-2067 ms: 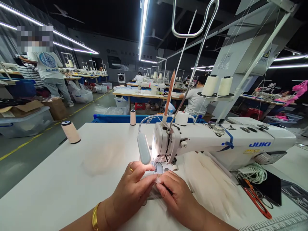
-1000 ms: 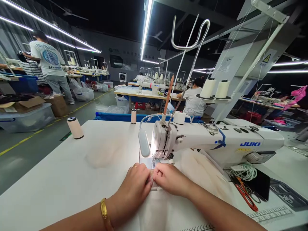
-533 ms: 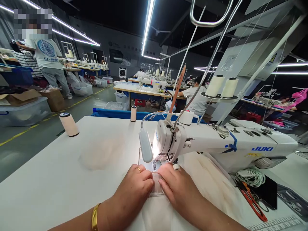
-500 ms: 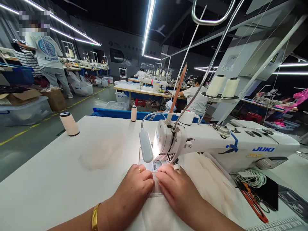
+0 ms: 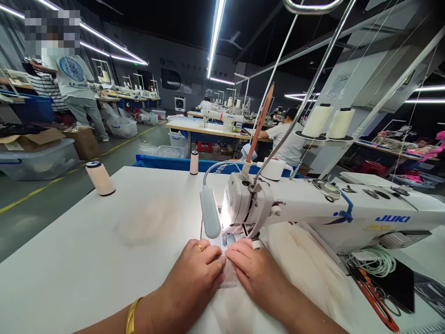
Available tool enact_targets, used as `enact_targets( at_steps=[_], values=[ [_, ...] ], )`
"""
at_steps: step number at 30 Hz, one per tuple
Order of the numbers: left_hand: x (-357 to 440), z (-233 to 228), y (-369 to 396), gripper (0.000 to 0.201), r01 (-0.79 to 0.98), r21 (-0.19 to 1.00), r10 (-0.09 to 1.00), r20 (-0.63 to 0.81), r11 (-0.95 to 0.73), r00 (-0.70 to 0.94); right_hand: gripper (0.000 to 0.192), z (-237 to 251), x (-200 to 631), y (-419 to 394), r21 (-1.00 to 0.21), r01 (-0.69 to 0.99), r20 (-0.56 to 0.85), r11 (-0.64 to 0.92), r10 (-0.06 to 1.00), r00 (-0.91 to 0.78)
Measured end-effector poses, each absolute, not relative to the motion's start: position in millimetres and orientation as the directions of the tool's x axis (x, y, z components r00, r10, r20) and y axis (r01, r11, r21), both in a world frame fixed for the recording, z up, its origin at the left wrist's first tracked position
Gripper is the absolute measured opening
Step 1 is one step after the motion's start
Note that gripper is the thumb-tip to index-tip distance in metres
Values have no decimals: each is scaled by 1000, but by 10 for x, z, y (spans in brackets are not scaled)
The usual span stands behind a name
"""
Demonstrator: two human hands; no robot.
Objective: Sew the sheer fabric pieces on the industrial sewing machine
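Sheer pale fabric runs toward me from under the needle area of a white sewing machine. My left hand, with a ring and a gold bracelet, has its fingers curled and closed on the fabric's left side. Opposite it, my right hand is closed on the right side, thumb and fingers pressed together just in front of the presser foot. Both fingertips nearly meet there. More of the pale sheer fabric lies bunched right of my right hand, beneath the machine arm. A lit lamp hangs beside the needle.
Two peach thread cones, one at left and one at the back edge, stand on the white table. Orange-handled scissors and a coiled white cable lie at right. A person stands far left.
My hands stay at the needle, with small shifts of the fingers on the fabric. The view has turned slightly, so the machine's right end sits further right.
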State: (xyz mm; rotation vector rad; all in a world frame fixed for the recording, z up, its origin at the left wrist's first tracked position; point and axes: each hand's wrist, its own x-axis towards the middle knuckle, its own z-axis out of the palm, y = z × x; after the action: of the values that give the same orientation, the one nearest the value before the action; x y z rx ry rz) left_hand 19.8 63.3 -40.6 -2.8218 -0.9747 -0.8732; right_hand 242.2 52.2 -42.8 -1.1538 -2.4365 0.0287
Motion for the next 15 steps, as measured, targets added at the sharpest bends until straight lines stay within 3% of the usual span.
enact_targets(
  at_steps=[15],
  values=[
    [270,-419,644,17,643,103,605,478,-759,637,40,-486,2438,597,-232,778,379,583,791,-480]
  ],
)
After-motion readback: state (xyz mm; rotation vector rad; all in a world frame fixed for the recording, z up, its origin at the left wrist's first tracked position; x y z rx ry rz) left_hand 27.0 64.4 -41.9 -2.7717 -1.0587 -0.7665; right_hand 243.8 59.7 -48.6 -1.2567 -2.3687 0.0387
